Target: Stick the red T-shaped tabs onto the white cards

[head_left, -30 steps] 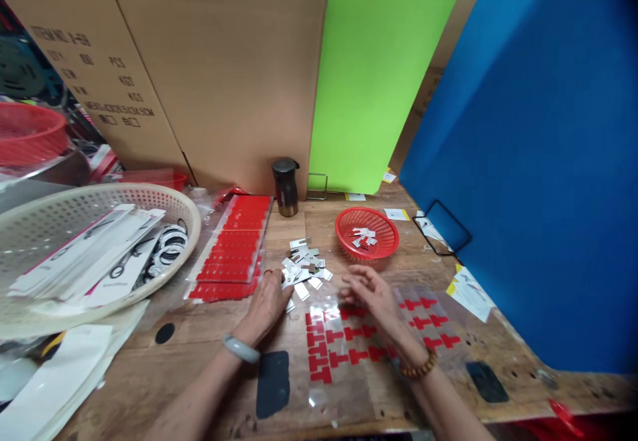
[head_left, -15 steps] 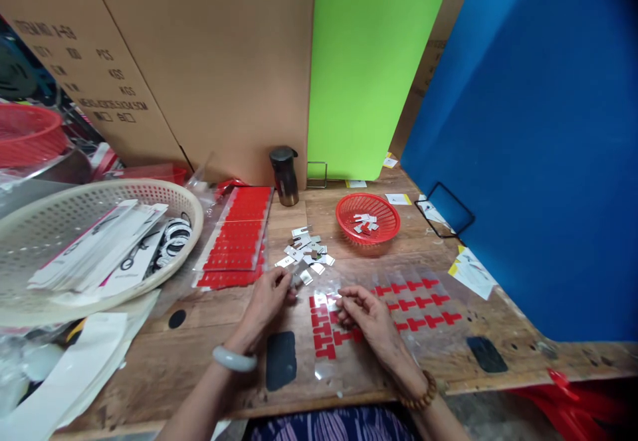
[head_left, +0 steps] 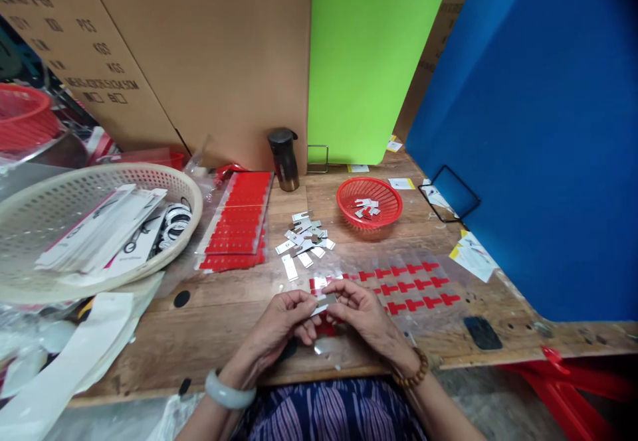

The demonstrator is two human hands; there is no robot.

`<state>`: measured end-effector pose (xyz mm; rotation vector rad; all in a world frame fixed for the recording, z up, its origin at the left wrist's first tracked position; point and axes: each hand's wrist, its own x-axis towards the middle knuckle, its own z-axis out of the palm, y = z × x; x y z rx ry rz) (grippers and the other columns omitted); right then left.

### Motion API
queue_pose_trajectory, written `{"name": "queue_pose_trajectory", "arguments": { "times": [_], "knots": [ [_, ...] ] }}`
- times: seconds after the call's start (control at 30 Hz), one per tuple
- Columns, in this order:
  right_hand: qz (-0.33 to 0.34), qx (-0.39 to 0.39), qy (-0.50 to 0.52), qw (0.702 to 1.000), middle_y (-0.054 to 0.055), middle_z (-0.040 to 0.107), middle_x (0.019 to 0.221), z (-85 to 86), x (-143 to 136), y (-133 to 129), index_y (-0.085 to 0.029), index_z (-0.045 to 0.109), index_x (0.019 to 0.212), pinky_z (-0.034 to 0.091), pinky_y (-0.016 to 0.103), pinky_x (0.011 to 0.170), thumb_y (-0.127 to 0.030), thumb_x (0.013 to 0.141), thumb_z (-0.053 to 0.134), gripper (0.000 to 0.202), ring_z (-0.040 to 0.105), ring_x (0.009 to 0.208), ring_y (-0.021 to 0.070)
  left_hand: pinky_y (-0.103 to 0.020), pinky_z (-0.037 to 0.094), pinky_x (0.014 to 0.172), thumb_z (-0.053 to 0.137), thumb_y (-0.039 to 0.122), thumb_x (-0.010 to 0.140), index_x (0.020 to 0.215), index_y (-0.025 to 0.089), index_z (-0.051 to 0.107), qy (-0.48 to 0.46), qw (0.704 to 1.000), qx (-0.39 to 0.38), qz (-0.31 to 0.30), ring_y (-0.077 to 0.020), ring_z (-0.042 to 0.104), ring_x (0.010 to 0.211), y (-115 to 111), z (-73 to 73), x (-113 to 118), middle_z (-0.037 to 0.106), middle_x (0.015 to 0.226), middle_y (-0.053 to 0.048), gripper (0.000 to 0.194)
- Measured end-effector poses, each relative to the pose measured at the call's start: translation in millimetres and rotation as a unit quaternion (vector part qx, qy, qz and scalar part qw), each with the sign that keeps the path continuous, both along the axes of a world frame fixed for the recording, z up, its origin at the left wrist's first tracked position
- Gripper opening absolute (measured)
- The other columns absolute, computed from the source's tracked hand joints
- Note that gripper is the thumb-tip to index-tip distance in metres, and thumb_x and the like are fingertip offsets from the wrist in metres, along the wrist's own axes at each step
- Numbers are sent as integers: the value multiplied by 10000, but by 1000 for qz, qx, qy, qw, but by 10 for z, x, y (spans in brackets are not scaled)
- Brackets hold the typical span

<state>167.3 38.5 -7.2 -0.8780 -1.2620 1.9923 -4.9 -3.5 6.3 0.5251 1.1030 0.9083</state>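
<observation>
A small flat metal plate (head_left: 326,303) is pinched between both hands, close to the table's front edge. My left hand (head_left: 289,321) grips its left end; my right hand (head_left: 361,311) has its fingers closed on the right end. Beneath the hands lies a clear sheet with rows of red T-shaped stickers (head_left: 413,286), partly covered by them. Beyond the hands is a loose pile of similar metal plates (head_left: 305,238), some with a slot. To its right a red basket (head_left: 393,218) contains several small plates with bits of red.
Stacked red sticker sheets (head_left: 236,222) lie left of the pile. A cream basket (head_left: 192,228) with printed cards and black rings stands farther left. A dark flask (head_left: 284,162) stands before cardboard. Green (head_left: 369,62) and blue panels (head_left: 523,149) rise behind and right.
My left hand has moved right from the pile to meet my right hand over the sticker sheet. Both now hold the metal plate. The camera view has tipped slightly downward.
</observation>
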Motion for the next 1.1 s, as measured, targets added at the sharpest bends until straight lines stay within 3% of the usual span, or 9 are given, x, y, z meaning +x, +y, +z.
{"name": "queue_pose_trajectory", "arguments": {
  "times": [0.1,0.23,0.33,0.4,0.5,0.63,0.93,1.1],
  "knots": [
    [-4,8,-5,1000,-16,644,703,-31,7,-74,-198,618,977,473,238,639,-338,772,672,254,602,652,121,-160,465,438,780,357,635,741,94,635,-17,1000,-22,6,-69,572,443,-40,9,53,677,652,-54,319],
    [0,-10,-18,1000,-26,631,695,-122,39,-153,-194,608,1022,464,230,630,-308,765,678,290,593,648,110,-139,429,375,802,331,602,716,87,629,-31,999,-44,10,-56,541,391,-86,-36,57,662,595,-40,320],
    [-3,0,-33,999,-16,629,835,-171,77,-122,-225,524,1212,441,211,604,-257,732,702,513,574,661,95,-141,447,387,812,317,586,710,99,601,-21,998,-48,46,-64,557,395,-83,-90,4,666,584,-39,328],
    [-46,44,-82,995,-9,615,878,-175,88,-52,-234,539,1188,436,218,595,-257,750,676,459,553,649,95,-156,492,444,807,299,597,724,110,577,2,995,-35,91,-85,605,451,-47,-127,-48,685,622,-51,324],
    [-98,177,-208,957,5,617,812,-146,64,70,-203,630,935,439,268,664,-250,827,572,132,555,696,139,-190,541,540,782,290,637,774,128,544,38,986,0,165,-118,666,556,55,-185,-120,715,711,-77,319],
    [-72,311,-311,895,26,617,840,-118,-27,145,-194,611,842,418,311,745,-155,852,495,123,557,783,176,-238,556,580,746,358,676,816,146,517,83,974,55,205,-139,681,577,214,-279,-145,716,722,-67,341],
    [-50,381,-392,836,38,567,827,-273,-202,124,-186,562,809,396,285,687,-99,841,485,120,530,747,173,-259,551,642,676,336,738,834,141,553,152,967,100,180,-146,689,635,384,-489,-12,688,704,-38,250],
    [-34,364,-415,833,15,554,767,-276,-231,195,-184,541,755,356,263,629,-78,807,506,123,511,685,154,-288,560,651,630,293,774,832,145,553,172,964,111,171,-164,697,655,416,-547,19,682,707,-34,177]
  ]
}}
